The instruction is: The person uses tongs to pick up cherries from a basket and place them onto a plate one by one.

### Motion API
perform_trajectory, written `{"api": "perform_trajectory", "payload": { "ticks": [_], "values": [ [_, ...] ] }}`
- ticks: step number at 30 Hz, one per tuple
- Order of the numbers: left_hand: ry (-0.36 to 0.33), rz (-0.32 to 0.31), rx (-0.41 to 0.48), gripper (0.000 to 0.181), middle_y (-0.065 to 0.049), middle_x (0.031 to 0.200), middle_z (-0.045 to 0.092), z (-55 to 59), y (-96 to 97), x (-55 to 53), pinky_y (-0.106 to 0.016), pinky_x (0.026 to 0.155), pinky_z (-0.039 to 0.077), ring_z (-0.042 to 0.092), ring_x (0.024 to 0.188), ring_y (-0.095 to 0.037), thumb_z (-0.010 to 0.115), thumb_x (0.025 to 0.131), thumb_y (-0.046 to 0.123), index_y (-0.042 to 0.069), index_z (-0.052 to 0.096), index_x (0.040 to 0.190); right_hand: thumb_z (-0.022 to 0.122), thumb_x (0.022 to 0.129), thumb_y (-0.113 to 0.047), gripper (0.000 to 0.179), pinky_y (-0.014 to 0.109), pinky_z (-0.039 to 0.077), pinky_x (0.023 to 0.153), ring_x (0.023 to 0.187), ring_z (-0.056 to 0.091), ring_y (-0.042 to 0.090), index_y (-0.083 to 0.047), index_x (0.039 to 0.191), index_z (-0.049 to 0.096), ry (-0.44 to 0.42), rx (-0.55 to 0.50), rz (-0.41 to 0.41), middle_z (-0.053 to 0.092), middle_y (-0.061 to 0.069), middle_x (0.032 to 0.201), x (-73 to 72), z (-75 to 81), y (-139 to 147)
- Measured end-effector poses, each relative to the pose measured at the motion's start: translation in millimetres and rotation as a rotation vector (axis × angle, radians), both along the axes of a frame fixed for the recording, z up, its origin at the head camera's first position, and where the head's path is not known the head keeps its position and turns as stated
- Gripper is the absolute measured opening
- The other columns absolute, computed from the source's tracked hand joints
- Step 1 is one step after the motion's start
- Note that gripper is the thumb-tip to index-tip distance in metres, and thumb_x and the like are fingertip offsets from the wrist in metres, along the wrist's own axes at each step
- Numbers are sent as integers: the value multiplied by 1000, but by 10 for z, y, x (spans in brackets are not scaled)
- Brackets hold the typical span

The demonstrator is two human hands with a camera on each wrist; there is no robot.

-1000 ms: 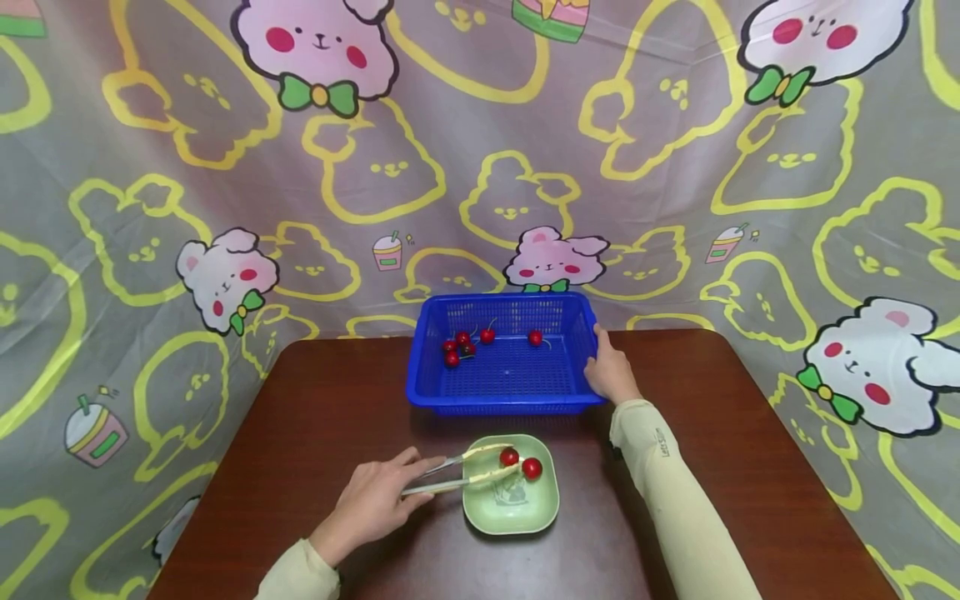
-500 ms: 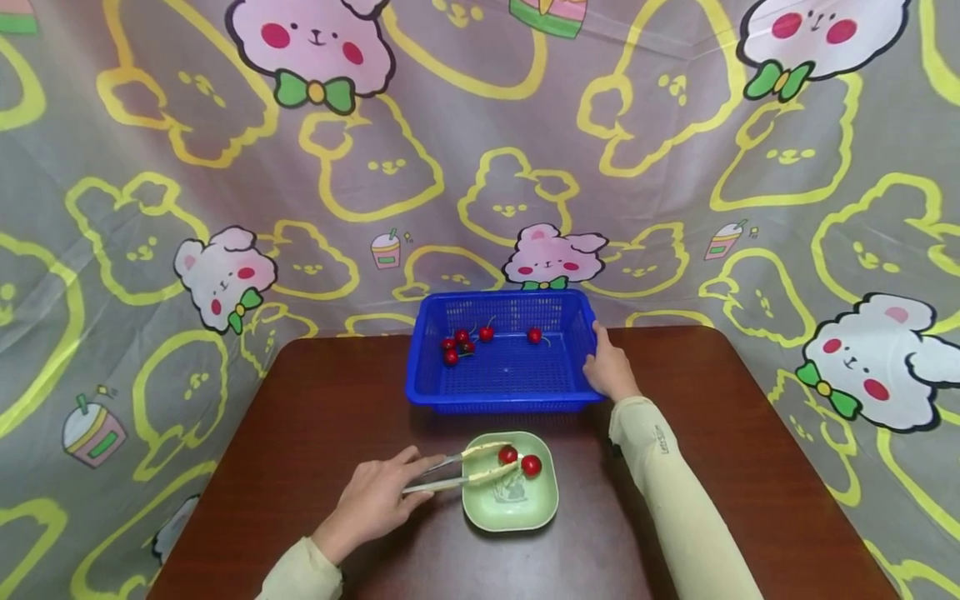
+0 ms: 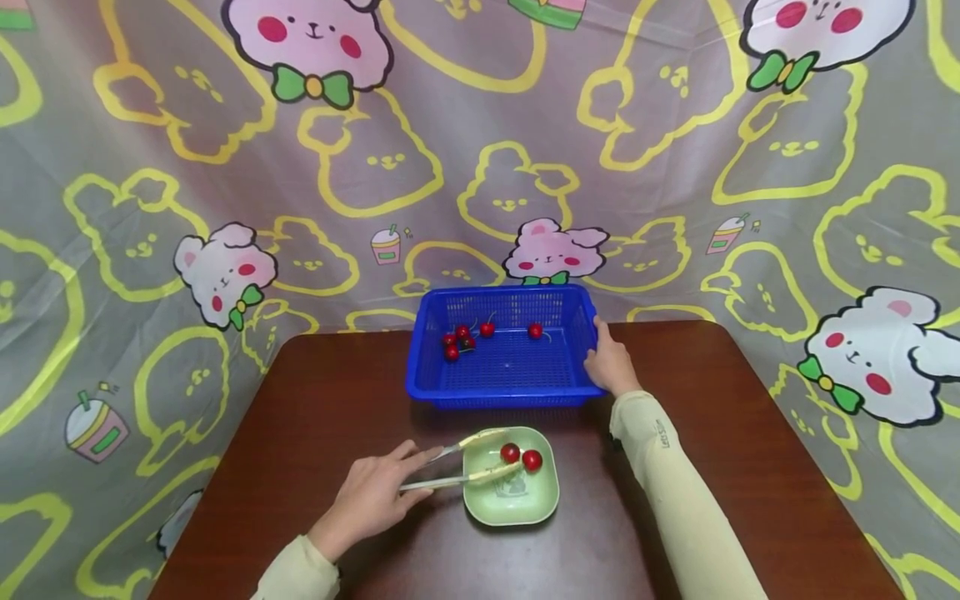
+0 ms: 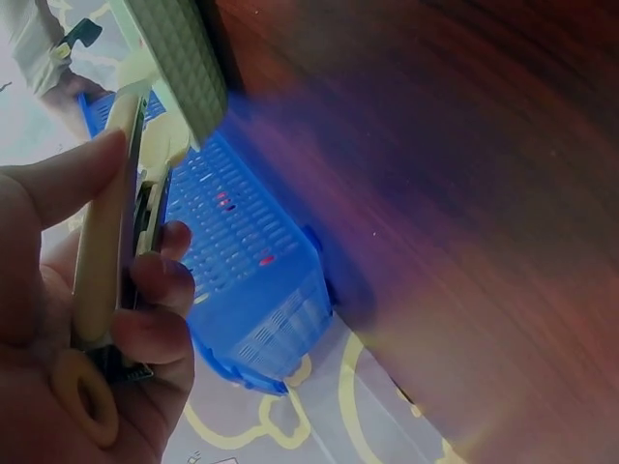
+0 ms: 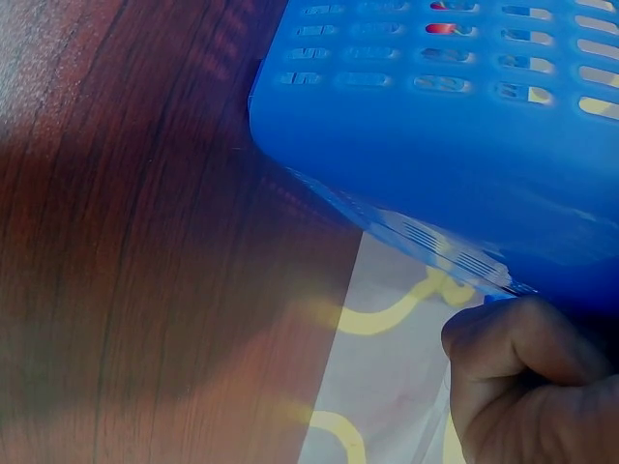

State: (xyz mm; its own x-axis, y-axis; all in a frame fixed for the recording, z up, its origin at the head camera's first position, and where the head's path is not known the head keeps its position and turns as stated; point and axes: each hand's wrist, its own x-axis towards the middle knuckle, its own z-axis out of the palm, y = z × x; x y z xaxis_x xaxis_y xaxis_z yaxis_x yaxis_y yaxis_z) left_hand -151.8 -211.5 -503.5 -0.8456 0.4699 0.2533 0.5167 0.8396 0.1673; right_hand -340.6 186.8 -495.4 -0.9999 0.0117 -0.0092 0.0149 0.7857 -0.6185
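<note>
left hand (image 3: pixel 371 492) stretched toward a green dish (image 3: pixel 510 510), thumb and fingers gripping tongs (image 3: pixel 487 475), their parted tips near two cherries (image 3: pixel 532 460) inside, contact hard to tell, right arm (image 3: pixel 675 492) outstretched over the table (image 3: pixel 337 400), right hand (image 3: pixel 611 367) grasping a blue basket's (image 3: pixel 504 392) right rim

Makeshift booth, homely in feel: cartoon-print cloth (image 3: pixel 510 125) hangs on three sides of dark wood-grain table (image 3: pixel 337 392); blue plastic basket (image 3: pixel 495 396) and green dish (image 3: pixel 517 510) lend household look. Room beyond cloth hidden; whether home or office, cannot tell.

Table (image 3: pixel 337 383): brown, wood-grained; cloth (image 3: pixel 450 125): grey, yellow-outlined animal prints, hangs behind table and along both its sides
</note>
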Motion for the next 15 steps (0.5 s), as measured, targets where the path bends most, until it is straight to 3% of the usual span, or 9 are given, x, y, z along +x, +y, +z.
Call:
{"api": "perform_trajectory", "payload": {
  "ticks": [8,15],
  "values": [
    [-7,-13,36,60,11,92,57,103,-31,25,-23,52,32,35,55,5,84,84,42,34,65,140,44,104,-10,70,63,44,106,126,56,55,-9,166,11,-1,1,0,50,40,143,-14,2,-6],
    [-14,-20,75,68,18,95,52,207,-14,58,-22,54,34,37,58,5,84,84,45,34,59,147,44,105,-11,70,63,42,108,128,55,55,-11,167,9,-16,1,-8,47,40,146,2,12,-12]
  ]
}}
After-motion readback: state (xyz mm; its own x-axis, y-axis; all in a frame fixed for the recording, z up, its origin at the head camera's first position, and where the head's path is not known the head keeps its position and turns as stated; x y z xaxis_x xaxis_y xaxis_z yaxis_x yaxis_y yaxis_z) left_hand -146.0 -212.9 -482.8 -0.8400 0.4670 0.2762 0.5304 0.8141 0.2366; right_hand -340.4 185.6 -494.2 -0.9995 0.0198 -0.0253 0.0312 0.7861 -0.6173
